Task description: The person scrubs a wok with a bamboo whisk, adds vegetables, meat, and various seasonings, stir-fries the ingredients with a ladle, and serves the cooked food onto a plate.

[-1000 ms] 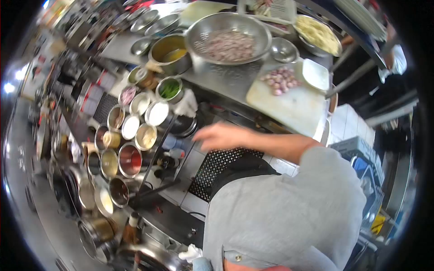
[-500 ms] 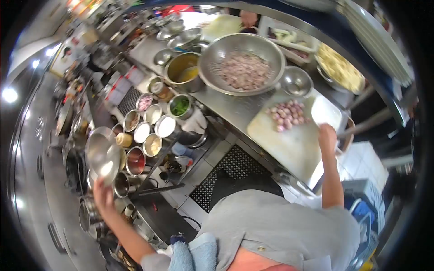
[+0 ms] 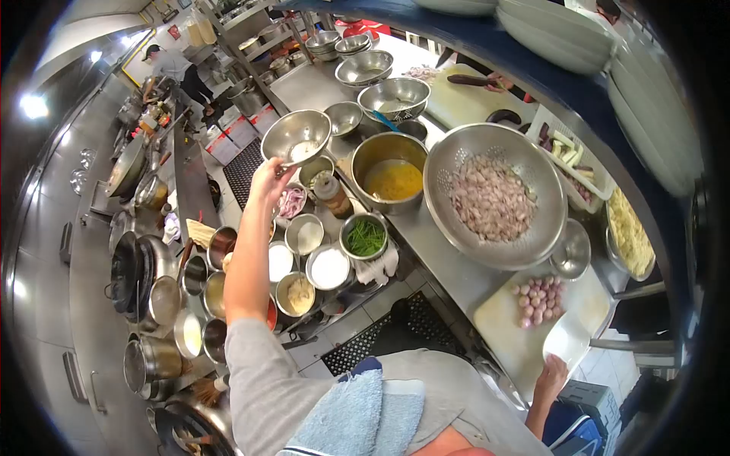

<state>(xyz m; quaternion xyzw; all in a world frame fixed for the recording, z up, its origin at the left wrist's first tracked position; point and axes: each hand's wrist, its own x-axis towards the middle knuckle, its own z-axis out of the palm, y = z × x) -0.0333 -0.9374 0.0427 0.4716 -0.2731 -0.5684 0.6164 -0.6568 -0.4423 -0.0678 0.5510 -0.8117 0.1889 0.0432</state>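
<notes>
My left hand (image 3: 271, 181) is stretched out ahead and grips the rim of a steel mixing bowl (image 3: 295, 129). The bowl is held above a cluster of steel containers; a pale patch inside it could be food or glare. At the lower right, my right hand (image 3: 553, 370) holds the edge of a white dish (image 3: 569, 340), tilted over the cutting board (image 3: 498, 323). Beside that dish, a pile of peeled shallots (image 3: 538, 301) lies on the board. Beyond the board stands a large perforated steel bowl (image 3: 559, 199) of chopped shallots (image 3: 493, 199).
A pot of yellow liquid (image 3: 390, 185) and several steel bowls (image 3: 363, 68) line the counter. Containers of chopped greens (image 3: 365, 237) and white contents (image 3: 328, 267) stand lower. Another person's hand (image 3: 498, 81) is near a knife (image 3: 469, 80). A shelf with white plates (image 3: 559, 34) overhangs the right.
My left hand has carried the steel bowl forward and to the right. My right hand still holds the white dish, while the whole view has turned left.
</notes>
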